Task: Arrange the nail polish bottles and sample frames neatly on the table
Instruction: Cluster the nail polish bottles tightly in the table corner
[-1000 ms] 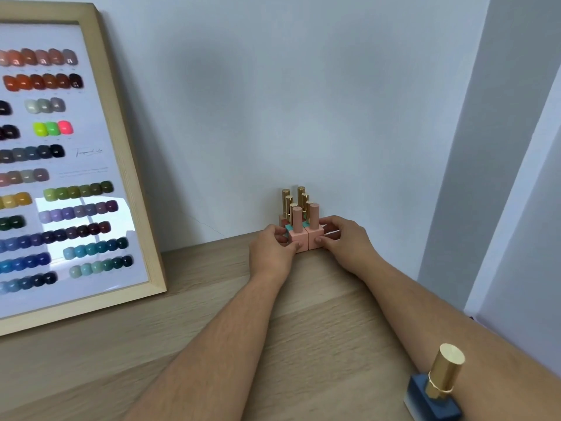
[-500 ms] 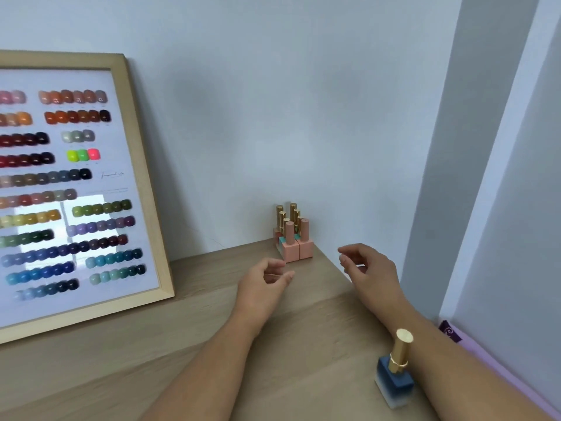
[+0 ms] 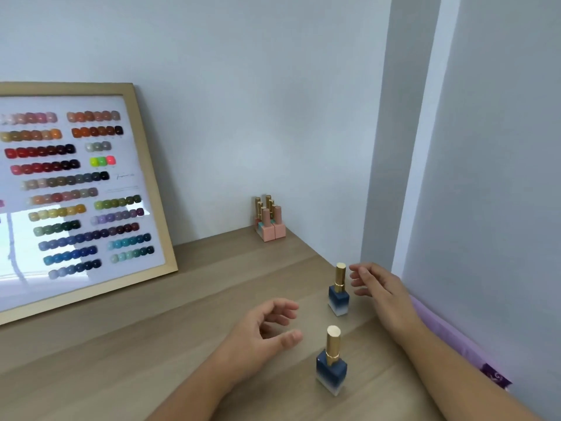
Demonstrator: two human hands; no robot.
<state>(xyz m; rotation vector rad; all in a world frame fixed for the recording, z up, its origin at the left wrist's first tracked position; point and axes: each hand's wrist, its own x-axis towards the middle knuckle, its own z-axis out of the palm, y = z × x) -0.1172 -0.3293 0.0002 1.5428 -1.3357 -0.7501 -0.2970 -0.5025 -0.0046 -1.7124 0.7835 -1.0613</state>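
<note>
Two blue bottles stand upright on the tabletop (image 3: 151, 344), gold caps pointing straight up, so each long axis is vertical. The far blue bottle (image 3: 338, 291) sits just to the left of the right hand (image 3: 379, 287), whose fingers are spread apart and empty, aimed sideways at its cap and not touching it. The near blue bottle (image 3: 331, 364) stands just right of and below the left hand (image 3: 264, 332), which is loosely curled, empty, thumb and fingers apart. Each hand is nearer its own bottle, so a sideways pinch on the necks looks likely. The cluster of pink bottles (image 3: 270, 221) is tucked against the wall, well apart, and the sample frame (image 3: 151, 183) leans at left.
</note>
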